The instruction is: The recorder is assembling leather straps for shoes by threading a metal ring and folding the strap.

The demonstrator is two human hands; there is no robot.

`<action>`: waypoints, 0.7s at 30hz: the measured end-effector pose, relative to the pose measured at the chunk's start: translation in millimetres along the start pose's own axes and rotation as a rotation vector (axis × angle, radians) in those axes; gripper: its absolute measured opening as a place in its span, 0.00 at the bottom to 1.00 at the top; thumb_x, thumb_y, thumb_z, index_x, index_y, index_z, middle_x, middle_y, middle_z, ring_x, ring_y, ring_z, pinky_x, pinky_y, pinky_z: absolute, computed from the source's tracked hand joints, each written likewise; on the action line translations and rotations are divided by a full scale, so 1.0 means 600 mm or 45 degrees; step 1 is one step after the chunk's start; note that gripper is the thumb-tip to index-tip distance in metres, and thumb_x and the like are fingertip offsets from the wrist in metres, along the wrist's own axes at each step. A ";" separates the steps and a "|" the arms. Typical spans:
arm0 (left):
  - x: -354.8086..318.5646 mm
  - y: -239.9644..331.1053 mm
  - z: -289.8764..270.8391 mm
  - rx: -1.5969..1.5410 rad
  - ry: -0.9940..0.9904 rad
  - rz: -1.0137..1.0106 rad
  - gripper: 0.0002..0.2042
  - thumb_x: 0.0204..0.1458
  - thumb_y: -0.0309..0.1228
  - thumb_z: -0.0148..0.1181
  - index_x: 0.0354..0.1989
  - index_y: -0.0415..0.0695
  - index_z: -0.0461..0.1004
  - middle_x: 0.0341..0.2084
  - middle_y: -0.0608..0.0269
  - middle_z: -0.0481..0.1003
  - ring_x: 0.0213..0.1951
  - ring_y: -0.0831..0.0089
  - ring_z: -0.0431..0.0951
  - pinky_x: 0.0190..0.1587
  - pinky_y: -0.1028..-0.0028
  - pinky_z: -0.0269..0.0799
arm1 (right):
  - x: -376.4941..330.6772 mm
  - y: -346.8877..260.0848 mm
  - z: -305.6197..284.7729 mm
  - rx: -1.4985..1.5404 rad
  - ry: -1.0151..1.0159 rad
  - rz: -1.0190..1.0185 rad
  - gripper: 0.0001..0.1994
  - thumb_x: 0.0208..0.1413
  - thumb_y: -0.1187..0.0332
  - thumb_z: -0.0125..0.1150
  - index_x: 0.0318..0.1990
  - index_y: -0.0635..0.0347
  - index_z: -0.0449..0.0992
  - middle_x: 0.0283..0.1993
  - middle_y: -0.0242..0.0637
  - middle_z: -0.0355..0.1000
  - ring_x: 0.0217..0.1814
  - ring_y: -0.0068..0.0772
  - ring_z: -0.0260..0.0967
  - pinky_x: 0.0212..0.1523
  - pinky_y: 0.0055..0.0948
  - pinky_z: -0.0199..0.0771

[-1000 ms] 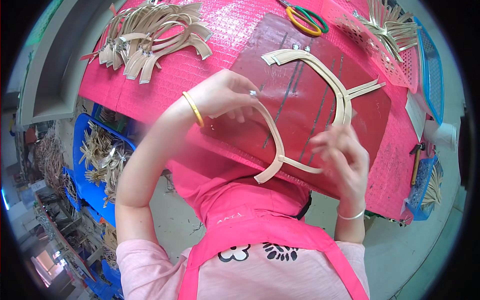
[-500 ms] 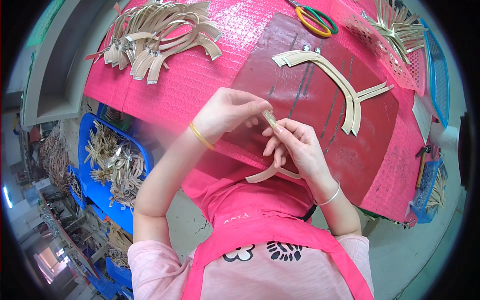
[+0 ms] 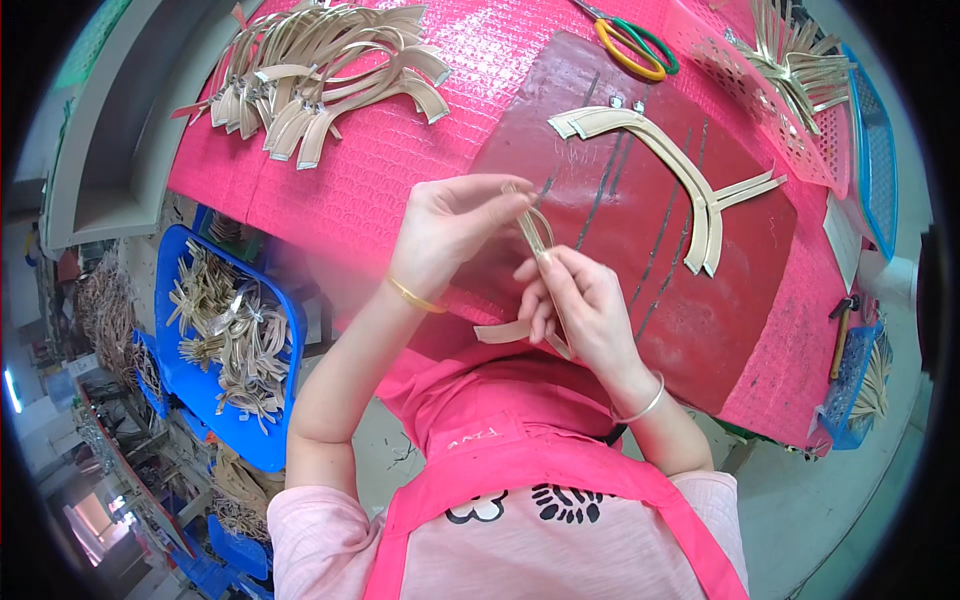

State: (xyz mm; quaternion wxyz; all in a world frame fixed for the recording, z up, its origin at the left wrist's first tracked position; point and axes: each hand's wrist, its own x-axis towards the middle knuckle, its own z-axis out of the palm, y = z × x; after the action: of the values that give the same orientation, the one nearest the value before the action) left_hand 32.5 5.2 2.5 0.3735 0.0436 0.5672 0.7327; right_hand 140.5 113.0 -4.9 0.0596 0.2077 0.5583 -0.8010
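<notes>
Above the near edge of the table, my left hand [image 3: 448,225] pinches the upper end of thin strips on a beige strap [image 3: 502,332]. Just to the right and lower, my right hand [image 3: 585,305] grips the same strap between thumb and fingers. The narrow strips stretch between both hands and bend into a small loop. A wider flat end of the strap sticks out below my right fingers; its middle is hidden by them. Beyond my right hand, a pair of curved beige straps [image 3: 655,150] with thin side strips lies on a dark red mat [image 3: 735,300].
Scissors [image 3: 636,48] with yellow and green handles lie at the mat's far edge. A pile of beige straps [image 3: 330,80] covers the far left of the pink table. Baskets with more strips stand at right: pink [image 3: 775,110] and blue [image 3: 845,405]. A blue tub [image 3: 180,345] stands left, a hammer [image 3: 842,340] right.
My left hand has shifted slightly left and my right hand slightly down. A longer stretch of the thin strips now shows between them, with a loop. The strap's wide end has swung left.
</notes>
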 end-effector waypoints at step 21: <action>-0.073 -0.019 0.083 -0.081 -0.241 -0.090 0.10 0.50 0.26 0.50 0.39 0.34 0.68 0.19 0.63 0.72 0.23 0.78 0.73 0.24 0.81 0.69 | -0.043 -0.059 -0.046 -0.537 0.333 -0.552 0.06 0.45 0.72 0.58 0.28 0.65 0.70 0.17 0.27 0.62 0.19 0.12 0.56 0.18 0.15 0.54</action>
State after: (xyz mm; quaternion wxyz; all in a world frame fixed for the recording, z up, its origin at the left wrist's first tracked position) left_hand 93.8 19.8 26.2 0.4524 0.0805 0.5069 0.7293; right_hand 159.5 148.0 28.3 -0.1427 0.1682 0.7460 -0.6283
